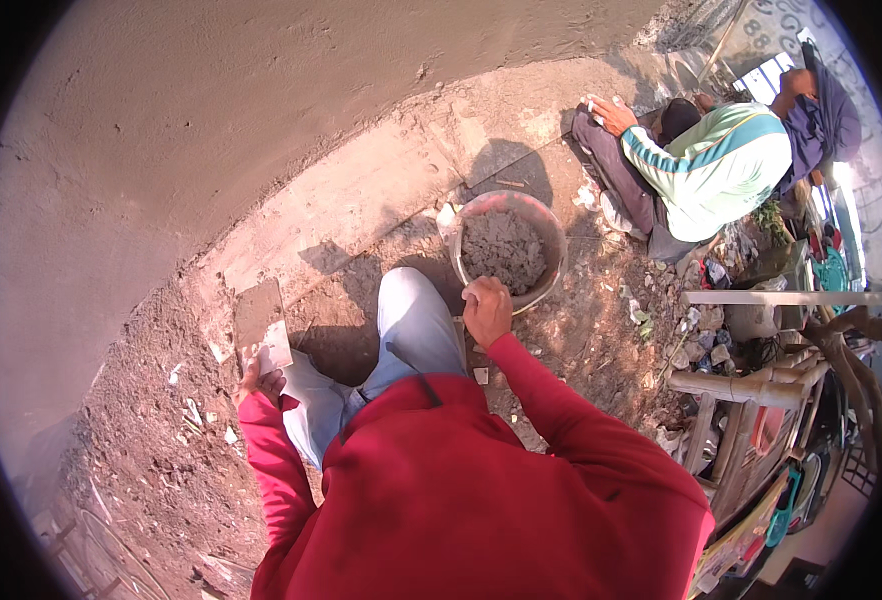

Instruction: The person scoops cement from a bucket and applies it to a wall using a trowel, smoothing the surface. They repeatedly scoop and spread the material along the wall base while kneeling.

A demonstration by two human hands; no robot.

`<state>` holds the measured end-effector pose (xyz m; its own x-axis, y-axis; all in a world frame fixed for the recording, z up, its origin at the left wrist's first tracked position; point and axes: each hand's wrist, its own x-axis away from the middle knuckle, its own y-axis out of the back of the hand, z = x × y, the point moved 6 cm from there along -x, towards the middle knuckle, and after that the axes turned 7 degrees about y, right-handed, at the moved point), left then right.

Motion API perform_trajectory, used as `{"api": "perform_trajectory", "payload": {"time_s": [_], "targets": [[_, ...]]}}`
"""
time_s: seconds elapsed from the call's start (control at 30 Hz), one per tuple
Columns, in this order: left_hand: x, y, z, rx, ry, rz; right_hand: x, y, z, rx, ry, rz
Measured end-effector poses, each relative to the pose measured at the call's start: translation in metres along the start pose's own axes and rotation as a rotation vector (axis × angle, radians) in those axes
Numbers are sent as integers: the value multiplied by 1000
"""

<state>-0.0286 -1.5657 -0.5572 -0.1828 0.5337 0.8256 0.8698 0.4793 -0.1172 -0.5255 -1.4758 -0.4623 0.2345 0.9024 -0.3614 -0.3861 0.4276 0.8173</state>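
My left hand grips a flat rectangular plate, mud-brown with a paler lower corner, low beside my bent left knee. My right hand is closed at the near rim of a round bucket that holds grey, lumpy mortar; whether it holds anything besides the rim is hidden. My legs in pale jeans are bent between the plate and the bucket, below the plastered wall.
A rough grey plastered wall curves along the left and top, with a dirt strip at its foot. A person in a pale striped sleeve crouches upper right, near someone in dark clothing. Bamboo poles, rubble and clutter line the right.
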Motion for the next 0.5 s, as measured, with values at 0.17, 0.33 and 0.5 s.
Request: {"api": "perform_trajectory", "payload": {"time_s": [0.17, 0.33, 0.5], "targets": [[31, 75, 0, 84, -69, -90, 48, 46, 0, 286, -93, 8], [30, 118, 6, 100, -75, -83, 69, 7, -26, 352, -233, 397], [24, 121, -3, 60, -71, -13, 76, -8, -20, 306, -328, 436]]}}
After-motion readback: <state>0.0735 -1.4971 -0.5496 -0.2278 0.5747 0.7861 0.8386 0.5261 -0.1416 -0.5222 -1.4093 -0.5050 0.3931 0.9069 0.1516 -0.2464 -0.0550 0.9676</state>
